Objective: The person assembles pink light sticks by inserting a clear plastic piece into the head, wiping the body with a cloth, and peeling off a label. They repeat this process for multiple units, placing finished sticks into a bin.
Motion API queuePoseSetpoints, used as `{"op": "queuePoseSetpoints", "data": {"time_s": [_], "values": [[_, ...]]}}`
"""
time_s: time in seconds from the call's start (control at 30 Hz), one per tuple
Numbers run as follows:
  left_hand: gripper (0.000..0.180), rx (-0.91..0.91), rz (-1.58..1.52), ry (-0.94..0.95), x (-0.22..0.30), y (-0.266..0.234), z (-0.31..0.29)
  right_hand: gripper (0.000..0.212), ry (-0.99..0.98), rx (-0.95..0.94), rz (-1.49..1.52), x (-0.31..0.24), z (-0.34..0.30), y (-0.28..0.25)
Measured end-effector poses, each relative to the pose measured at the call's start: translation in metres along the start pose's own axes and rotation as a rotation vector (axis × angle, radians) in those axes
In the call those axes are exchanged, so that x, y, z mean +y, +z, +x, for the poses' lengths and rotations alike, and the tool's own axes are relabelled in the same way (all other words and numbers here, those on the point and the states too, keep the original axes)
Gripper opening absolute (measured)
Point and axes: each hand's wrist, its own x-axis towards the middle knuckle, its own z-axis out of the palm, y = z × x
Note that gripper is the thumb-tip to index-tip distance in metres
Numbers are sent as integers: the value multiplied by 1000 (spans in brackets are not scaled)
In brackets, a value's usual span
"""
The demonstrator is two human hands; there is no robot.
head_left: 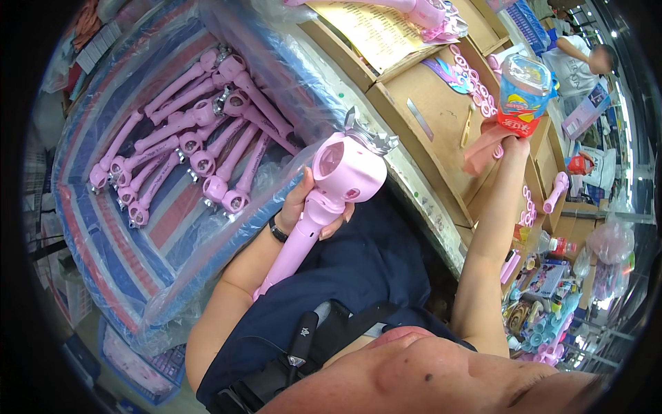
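A pink wand (296,238) is being held by the left hand (310,207) just to the right of the striped bag (114,265), with the fingers being wrapped around its neck and the head being turned upward, topped by a silver crown (371,140). A black wristband (278,231) is being worn on the left wrist, close beside the bag's near edge. The right hand (514,143) is being stretched out well to the right of the bag, toward a clear container (522,96) with a red and yellow label — its fingers are being largely hidden there, so whether anything is being gripped cannot be told. A salmon-coloured cloth (480,153) is being seen hanging beside that hand. Inside the bag, a heap of pink wands (172,129) is being held over a lining of clear plastic (265,58). To the right of the bag, a brown tray (389,103) is being occupied by a thin metal strip (419,119), a small brush (467,124) and pink ring pieces (476,81) — while a yellow sheet (372,34) is being displayed nearer the bag. Farthest to the right of the bag, another person (578,72) is being partly shown.
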Motion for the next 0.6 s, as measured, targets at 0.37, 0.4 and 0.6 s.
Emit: {"op": "queuePoseSetpoints", "data": {"time_s": [0.37, 0.4, 0.6], "values": [[83, 78, 13, -33, -7, 1, 0, 21, -1031, -373, -891, 83, -59, 122], [82, 67, -66, -57, -8, 3, -1, 24, -1119, -466, -1066, 98, -59, 126], [81, 17, -295, -144, -17, 2, 2, 31, -1190, -545, -1162, 120, -91, 137]]}}
